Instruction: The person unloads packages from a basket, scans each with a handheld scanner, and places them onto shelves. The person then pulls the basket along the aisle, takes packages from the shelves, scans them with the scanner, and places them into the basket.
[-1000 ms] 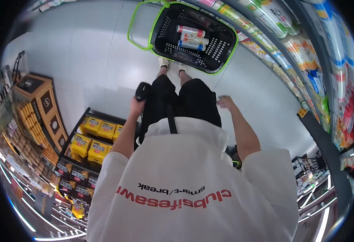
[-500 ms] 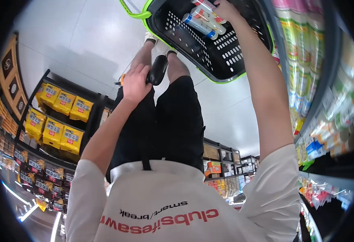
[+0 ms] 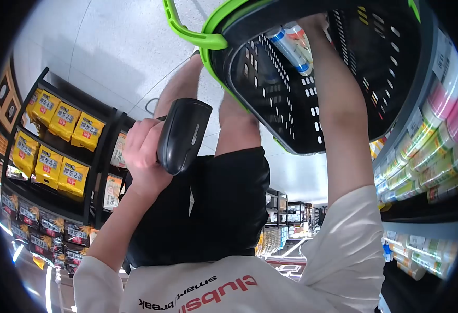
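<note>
My left hand [image 3: 144, 151] is wrapped round the handle of a black barcode scanner [image 3: 184, 136], held above my thighs. My right arm reaches down into a black shopping basket [image 3: 276, 112] with a green rim. Inside the basket lies a white cylindrical container with blue ends [image 3: 291, 52]. A second cylinder, white with red and orange print [image 3: 297, 34], lies beside it, partly hidden. My right hand [image 3: 312, 23] is close by these cylinders at the basket's far side. Its fingers are mostly hidden, so their grip does not show.
The basket's green handle [image 3: 200, 39] hangs out to the left. A black rack with yellow packs [image 3: 64, 122] and dark packs [image 3: 41, 224] stands on my left. To my right, shelves hold wrapped cylindrical goods [image 3: 422, 156]. Pale floor tiles [image 3: 116, 49] lie ahead.
The scanner has come up closer to me in my left hand. The basket appears larger and nearer, and my right hand has shifted right and lower in view.
</note>
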A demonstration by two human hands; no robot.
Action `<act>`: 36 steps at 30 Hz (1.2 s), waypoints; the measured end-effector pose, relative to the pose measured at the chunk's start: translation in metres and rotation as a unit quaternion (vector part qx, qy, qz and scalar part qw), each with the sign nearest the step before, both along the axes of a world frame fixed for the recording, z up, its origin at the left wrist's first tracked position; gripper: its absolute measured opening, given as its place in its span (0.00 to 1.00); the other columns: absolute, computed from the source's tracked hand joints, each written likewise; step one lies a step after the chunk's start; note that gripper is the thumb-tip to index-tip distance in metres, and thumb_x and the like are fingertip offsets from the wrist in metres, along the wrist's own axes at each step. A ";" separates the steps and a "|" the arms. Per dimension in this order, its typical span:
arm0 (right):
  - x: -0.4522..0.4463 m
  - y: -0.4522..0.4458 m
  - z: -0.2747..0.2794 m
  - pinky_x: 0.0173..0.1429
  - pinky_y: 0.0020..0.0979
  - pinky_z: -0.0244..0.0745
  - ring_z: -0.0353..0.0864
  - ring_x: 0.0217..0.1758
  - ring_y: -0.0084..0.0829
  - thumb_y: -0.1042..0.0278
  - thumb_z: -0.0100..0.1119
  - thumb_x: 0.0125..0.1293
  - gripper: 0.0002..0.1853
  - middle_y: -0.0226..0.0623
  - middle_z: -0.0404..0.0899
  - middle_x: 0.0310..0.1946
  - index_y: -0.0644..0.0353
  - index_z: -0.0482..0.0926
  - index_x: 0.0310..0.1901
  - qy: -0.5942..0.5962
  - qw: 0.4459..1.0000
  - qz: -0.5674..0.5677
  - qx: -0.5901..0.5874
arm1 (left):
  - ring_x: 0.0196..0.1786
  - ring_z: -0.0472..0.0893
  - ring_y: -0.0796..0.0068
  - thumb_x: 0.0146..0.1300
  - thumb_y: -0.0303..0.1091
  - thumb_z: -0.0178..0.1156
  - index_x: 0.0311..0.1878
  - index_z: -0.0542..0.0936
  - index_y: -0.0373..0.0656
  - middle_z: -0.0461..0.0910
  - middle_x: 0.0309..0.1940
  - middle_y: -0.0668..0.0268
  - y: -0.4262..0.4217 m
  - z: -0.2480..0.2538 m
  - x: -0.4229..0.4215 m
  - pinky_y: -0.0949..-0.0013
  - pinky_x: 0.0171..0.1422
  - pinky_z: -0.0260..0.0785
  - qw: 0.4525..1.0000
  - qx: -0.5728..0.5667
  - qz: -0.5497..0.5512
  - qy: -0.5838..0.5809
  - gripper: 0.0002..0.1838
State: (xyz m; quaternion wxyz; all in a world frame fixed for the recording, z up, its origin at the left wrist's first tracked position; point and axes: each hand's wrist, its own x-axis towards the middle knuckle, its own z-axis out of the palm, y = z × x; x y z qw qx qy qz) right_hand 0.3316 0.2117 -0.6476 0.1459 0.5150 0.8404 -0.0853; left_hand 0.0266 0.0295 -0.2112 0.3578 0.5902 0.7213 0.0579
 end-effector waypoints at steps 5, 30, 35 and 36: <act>0.014 -0.005 0.002 0.67 0.44 0.68 0.70 0.67 0.44 0.55 0.61 0.59 0.29 0.42 0.72 0.63 0.54 0.71 0.61 0.020 0.998 -0.042 -0.036 | 0.35 0.78 0.52 0.42 0.21 0.65 0.37 0.77 0.32 0.75 0.32 0.54 0.011 0.002 0.002 0.60 0.39 0.70 1.000 0.010 -0.008 -0.012 0.15; 0.017 -0.155 0.657 0.49 0.38 0.85 0.84 0.45 0.37 0.57 0.60 0.69 0.29 0.44 0.78 0.51 0.59 0.64 0.67 0.551 0.283 -0.708 -0.339 | 0.55 0.77 0.52 0.47 0.26 0.67 0.52 0.76 0.40 0.79 0.49 0.55 0.028 0.181 -0.077 0.55 0.59 0.72 0.995 -0.077 -0.055 0.017 0.25; -0.022 -0.183 0.759 0.49 0.37 0.83 0.84 0.47 0.40 0.49 0.50 0.73 0.28 0.45 0.79 0.54 0.58 0.64 0.67 0.658 0.206 -0.617 -0.379 | 0.48 0.81 0.48 0.49 0.25 0.66 0.50 0.78 0.37 0.82 0.43 0.51 0.055 0.265 -0.093 0.58 0.53 0.74 0.995 0.000 0.065 -0.074 0.21; -0.030 -0.191 0.785 0.52 0.40 0.82 0.84 0.49 0.44 0.51 0.50 0.74 0.27 0.46 0.79 0.55 0.58 0.65 0.67 0.702 0.158 -0.582 -0.378 | 0.46 0.82 0.48 0.49 0.24 0.65 0.50 0.78 0.37 0.82 0.42 0.51 0.058 0.282 -0.095 0.58 0.51 0.74 0.990 -0.003 0.091 -0.107 0.21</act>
